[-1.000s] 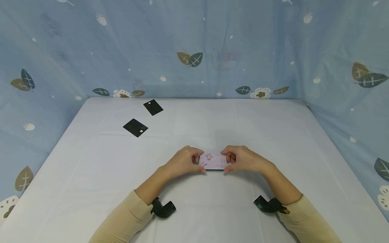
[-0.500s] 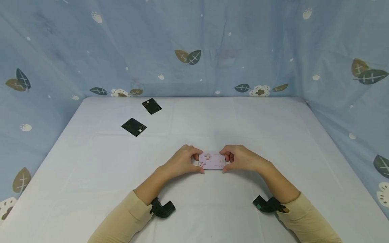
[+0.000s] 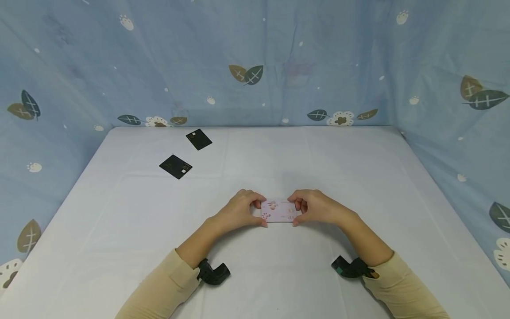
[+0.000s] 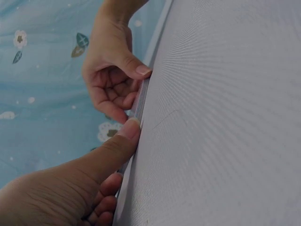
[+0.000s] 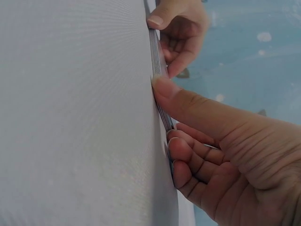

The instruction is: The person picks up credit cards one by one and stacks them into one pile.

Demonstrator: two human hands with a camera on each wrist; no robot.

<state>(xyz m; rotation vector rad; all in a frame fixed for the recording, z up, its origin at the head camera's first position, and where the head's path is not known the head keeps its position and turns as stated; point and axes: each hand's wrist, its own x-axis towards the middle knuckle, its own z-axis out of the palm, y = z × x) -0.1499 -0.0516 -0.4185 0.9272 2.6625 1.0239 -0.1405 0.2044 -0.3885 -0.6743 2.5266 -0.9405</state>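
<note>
Centrally on the table point(image 3: 279, 274), the left hand point(image 3: 235, 212) and right hand point(image 3: 318, 208) are pinching a card stack point(image 3: 279, 212) by its corners; it is probably feeling light, stiff, slippery, edges giving best hold. Farther left, black cards point(image 3: 174, 166) are lying.

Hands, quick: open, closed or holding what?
Left hand: holding the card stack at its left end, thumb and fingers.
Right hand: holding the same stack's right end.

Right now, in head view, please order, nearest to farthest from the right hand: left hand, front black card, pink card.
1. Pink card: held by the right hand.
2. Left hand: gripping the card's left end.
3. Front black card: farther left and forward.
</note>
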